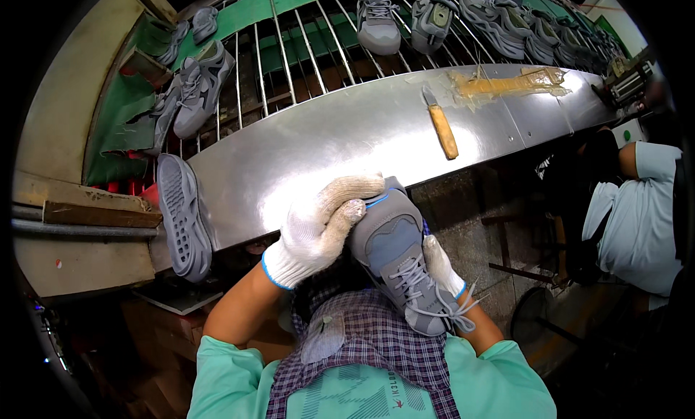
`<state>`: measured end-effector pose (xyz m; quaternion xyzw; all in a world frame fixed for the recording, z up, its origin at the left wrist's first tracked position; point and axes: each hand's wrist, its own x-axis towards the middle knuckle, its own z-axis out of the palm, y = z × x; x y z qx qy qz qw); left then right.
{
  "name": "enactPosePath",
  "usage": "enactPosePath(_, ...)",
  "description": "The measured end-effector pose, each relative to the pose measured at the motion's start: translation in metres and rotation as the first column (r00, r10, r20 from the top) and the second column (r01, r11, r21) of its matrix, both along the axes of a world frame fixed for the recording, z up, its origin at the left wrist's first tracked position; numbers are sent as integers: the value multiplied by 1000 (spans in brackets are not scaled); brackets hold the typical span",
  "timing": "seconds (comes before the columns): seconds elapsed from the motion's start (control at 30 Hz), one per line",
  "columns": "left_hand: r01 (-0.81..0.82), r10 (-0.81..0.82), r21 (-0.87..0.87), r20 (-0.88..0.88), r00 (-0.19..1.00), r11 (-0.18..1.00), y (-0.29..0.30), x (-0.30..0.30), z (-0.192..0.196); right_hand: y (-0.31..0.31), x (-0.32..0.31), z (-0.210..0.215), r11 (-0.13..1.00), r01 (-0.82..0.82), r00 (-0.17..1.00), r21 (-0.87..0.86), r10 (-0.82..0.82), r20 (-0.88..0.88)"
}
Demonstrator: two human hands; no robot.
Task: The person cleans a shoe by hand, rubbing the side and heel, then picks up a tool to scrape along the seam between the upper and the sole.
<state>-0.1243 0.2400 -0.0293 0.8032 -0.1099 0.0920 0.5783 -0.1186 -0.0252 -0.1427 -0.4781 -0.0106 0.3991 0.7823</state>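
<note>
Both forearms come up from the lower edge, bare below short mint-green sleeves and bent inward toward the lap. The left hand [318,227] wears a white knit glove with a blue cuff; its wrist is cocked, the fingers curl over and press down together, the thumb tucked beneath them in a closed grip. The right hand [443,267], gloved the same way, lies lower and mostly hidden, only its extended fingers showing, pointing up and away from the body, wrist near the belly.
</note>
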Motion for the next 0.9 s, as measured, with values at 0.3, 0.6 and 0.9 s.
enactPosePath(0.3, 256, -250, -93, 66, 966, 962, 16, 15, -20, -6, -4, -9, 989, 50, 990, 140, -31, -135)
enactPosePath(0.6, 77, -90, -141, -91, 992, 987, -33, -13, -85, 20, 62, -50, 753, 75, 971, 654, -206, 125)
enactPosePath(0.9, 156, -249, -346, -244, 937, 925, -31, -12, -77, -2, 16, -14, 889, 189, 943, 417, -283, 177)
